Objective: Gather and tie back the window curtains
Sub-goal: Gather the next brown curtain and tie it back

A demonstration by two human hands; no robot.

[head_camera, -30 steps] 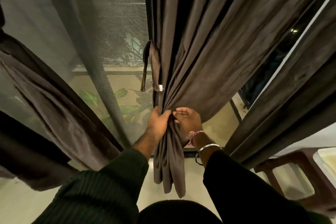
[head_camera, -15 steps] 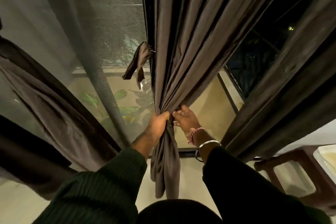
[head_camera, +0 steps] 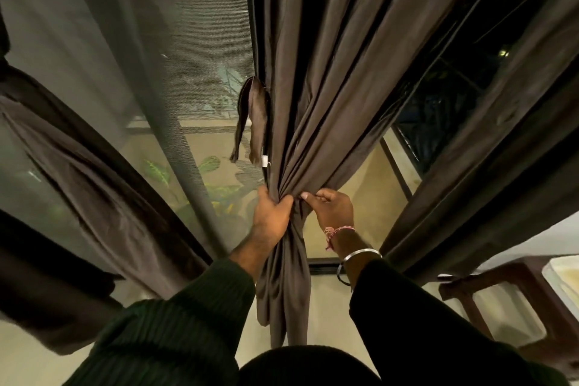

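Observation:
A dark brown middle curtain (head_camera: 326,78) hangs in front of me, bunched into a narrow waist. My left hand (head_camera: 271,213) is closed around that bunched waist from the left. My right hand (head_camera: 332,208) pinches folds of the same curtain from the right, touching the bunch. Below both hands the gathered cloth hangs down in a tail. A brown tie-back strap (head_camera: 253,116) with a small white tag dangles from the window frame just above and left of my left hand, loose and not around the curtain.
Another brown curtain (head_camera: 94,185) hangs at the left, a third (head_camera: 488,166) at the right. A mesh window screen (head_camera: 194,41) is behind, with plants outside. A brown plastic stool (head_camera: 513,301) stands at the lower right.
The curtain's right side has been drawn in, baring more dark window at right. The strap swung out to the left and has dropped back beside the frame. Both hands stay on the bunch.

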